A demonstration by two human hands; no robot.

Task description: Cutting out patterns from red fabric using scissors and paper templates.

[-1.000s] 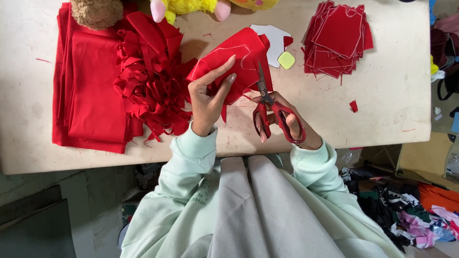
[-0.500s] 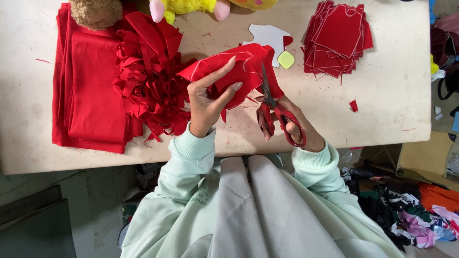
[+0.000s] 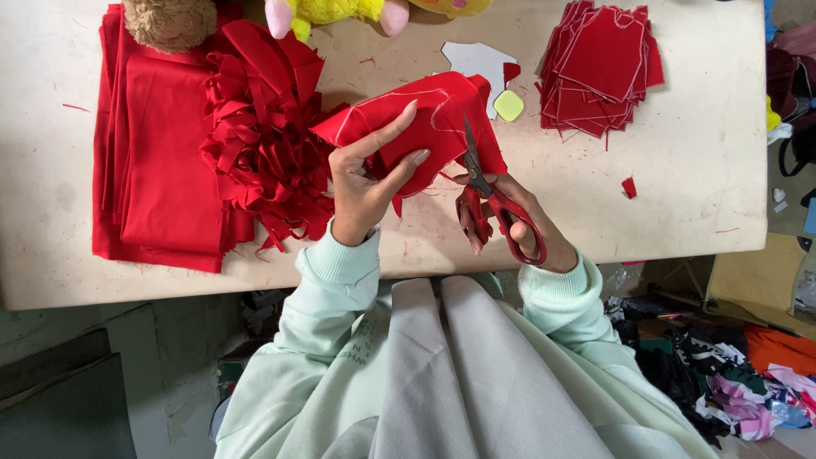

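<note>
My left hand [image 3: 367, 177] grips a folded piece of red fabric [image 3: 416, 127] with white chalk lines, held above the table. My right hand [image 3: 510, 223] holds red-handled scissors [image 3: 493, 200], whose blades point up into the right edge of that piece. Both hands are over the front middle of the beige table [image 3: 680, 204].
A pile of red fabric scraps [image 3: 263, 149] lies beside a folded red cloth stack [image 3: 166, 144] on the left. A stack of cut red pieces [image 3: 599, 68] sits back right, with a white paper template [image 3: 476, 64] and a yellow chalk [image 3: 508, 105] nearby. Plush toys [image 3: 331, 10] line the far edge.
The fabric piece has turned in my left hand, and its left end has swung out leftward. The scissors have shifted slightly along the right edge of the piece.
</note>
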